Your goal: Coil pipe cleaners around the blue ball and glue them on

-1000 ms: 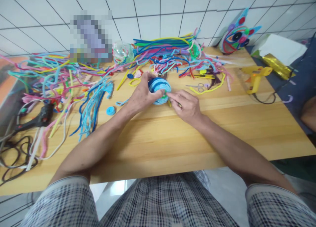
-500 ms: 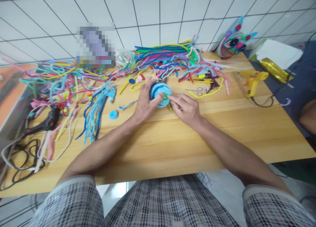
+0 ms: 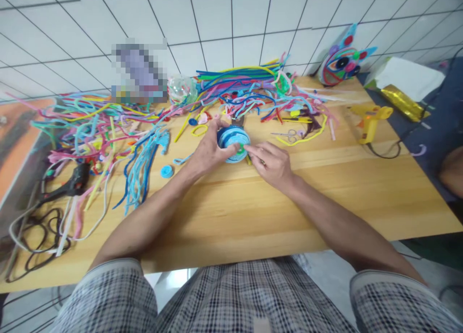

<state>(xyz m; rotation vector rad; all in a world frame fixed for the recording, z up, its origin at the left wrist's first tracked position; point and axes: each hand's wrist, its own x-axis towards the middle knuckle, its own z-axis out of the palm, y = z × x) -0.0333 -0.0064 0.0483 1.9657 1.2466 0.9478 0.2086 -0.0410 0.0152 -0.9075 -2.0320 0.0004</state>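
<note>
A round coil of light and dark blue pipe cleaners [image 3: 228, 139] is over the middle of the table, with a small green piece [image 3: 241, 148] on its face. My left hand [image 3: 210, 149] grips the coil from the left, its thumb lying across the front near the green piece. At the coil's right edge is my right hand [image 3: 269, 163], fingers closed in a pinch with the fingertips at the green piece; anything between them is too small to make out. A small blue coil [image 3: 167, 171] lies left of my left hand, near a bundle of blue pipe cleaners [image 3: 139, 166].
Behind my hands lie heaped colourful pipe cleaners [image 3: 246, 89], with scissors [image 3: 289, 135] in front. A yellow glue gun [image 3: 372, 120] is at right, a black glue gun [image 3: 74, 181] with cables at left. A decorated mask [image 3: 342, 62] leans on the wall. Someone's arm [image 3: 452, 171] shows at the right edge.
The coil and my left hand have shifted slightly left and down. My right fingertips remain near the green piece.
</note>
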